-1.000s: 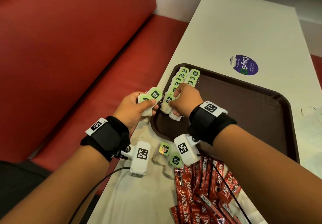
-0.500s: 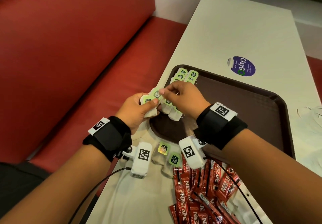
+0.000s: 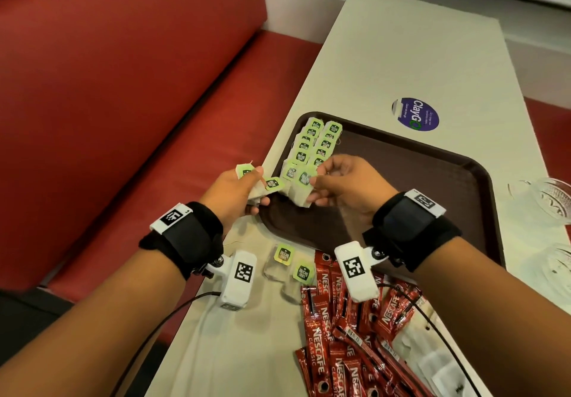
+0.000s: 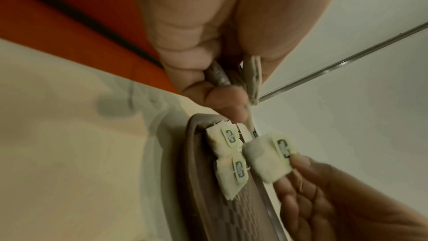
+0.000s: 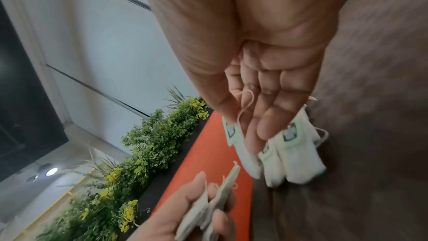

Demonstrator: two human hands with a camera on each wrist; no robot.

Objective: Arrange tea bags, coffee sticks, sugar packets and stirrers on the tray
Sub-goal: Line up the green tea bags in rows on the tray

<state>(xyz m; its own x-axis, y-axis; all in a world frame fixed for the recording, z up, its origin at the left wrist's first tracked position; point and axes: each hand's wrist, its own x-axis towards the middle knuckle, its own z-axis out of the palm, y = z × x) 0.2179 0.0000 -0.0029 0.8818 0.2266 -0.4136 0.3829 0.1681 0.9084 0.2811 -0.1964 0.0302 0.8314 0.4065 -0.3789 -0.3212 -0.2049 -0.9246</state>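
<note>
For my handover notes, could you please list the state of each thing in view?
Brown plastic tray: on table, mostly bare.
Rows of green-tagged tea bags: lined up in tray's far left corner.
Left hand: grips two tea bags.
Right hand: pinches one tea bag.
Two loose tea bags: on table.
Red coffee sticks: piled on table.

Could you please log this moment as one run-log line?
left hand: holds tea bags | right hand: pinches tea bag over tray
</note>
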